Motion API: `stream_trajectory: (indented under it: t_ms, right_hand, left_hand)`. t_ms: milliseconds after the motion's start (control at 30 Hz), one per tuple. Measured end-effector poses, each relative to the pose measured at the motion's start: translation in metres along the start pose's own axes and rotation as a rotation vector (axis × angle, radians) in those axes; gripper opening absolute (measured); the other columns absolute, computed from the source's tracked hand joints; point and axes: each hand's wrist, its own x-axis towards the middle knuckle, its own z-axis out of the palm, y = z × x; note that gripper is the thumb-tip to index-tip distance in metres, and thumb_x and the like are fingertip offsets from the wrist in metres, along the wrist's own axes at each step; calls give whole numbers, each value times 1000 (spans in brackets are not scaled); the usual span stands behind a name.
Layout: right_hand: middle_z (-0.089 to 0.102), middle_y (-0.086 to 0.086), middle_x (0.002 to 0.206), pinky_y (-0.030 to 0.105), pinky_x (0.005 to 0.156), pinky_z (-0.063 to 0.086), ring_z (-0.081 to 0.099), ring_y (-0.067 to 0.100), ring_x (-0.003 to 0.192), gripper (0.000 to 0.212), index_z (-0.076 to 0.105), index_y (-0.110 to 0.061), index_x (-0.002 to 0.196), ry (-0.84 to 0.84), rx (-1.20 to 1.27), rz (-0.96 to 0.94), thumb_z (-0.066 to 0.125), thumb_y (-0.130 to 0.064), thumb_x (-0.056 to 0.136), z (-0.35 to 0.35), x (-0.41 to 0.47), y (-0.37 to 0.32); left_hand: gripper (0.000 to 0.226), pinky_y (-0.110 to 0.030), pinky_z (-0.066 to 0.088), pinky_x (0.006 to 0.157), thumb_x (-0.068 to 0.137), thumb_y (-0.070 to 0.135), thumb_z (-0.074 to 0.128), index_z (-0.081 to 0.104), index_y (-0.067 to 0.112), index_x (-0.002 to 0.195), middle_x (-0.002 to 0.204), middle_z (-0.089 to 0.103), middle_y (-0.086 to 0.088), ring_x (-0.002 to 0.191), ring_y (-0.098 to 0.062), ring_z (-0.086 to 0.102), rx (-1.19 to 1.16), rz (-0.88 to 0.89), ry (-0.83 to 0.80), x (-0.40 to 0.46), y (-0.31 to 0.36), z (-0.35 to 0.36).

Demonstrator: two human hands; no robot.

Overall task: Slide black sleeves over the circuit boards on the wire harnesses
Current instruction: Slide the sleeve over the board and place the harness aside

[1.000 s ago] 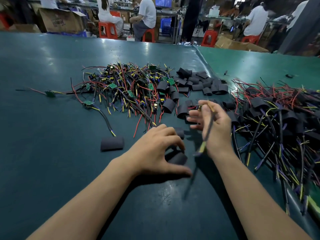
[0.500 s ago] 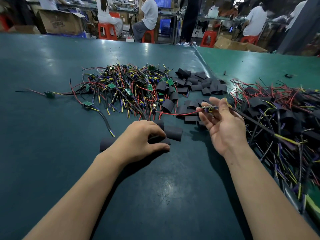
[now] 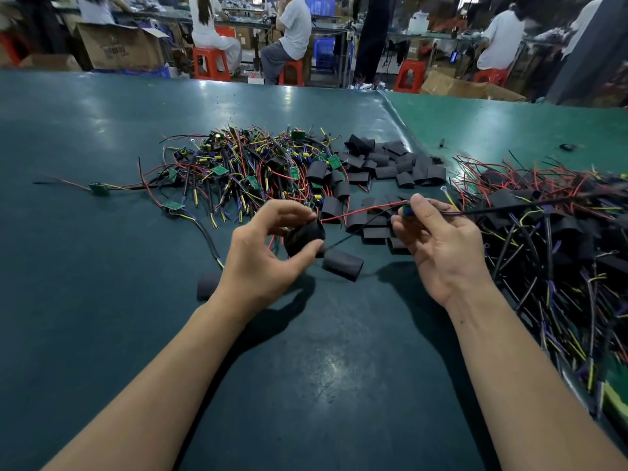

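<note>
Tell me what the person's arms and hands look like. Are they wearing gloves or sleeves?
No gloves and no sleeves. Both forearms are bare as far as the picture shows. The left hand and the right hand are bare too, with short fingernails. I see no rings, watch or bracelets on either one.

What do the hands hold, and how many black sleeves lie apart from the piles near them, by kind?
Black sleeve, pinched in the left hand: 1
Wire harness, held in the right hand: 1
Loose black sleeves on the table by the left hand: 2
Total: 4
</note>
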Motion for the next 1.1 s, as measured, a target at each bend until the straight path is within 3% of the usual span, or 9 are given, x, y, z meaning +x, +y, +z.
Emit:
stream_trajectory:
  t_ms: [200,467,1100]
  right_hand:
    - [66,4,69,22,60,56,67,18,63,10,64,-9,82,25,8,-3,67,-11,91,-2,1,-5]
    - [67,6,70,20,60,56,67,16,63,13,62,-9,79,60,105,1,67,-13,91,-2,2,-6]
    - [70,7,68,20,58,56,69,16,63,14,63,-6,79,104,195,7,68,-12,91,0,3,0]
  left_hand:
    - [48,-38,54,90,75,9,80,55,30,110,106,72,9,105,-13,68,-59,-31,2,-1,-4,2]
    - [47,-30,54,87,75,9,80,55,30,109,104,72,12,102,-11,68,-65,-15,-22,-2,-2,1]
    - [52,-33,53,84,73,9,83,54,25,113,104,70,10,100,-15,67,-75,-35,-82,-3,-4,2]
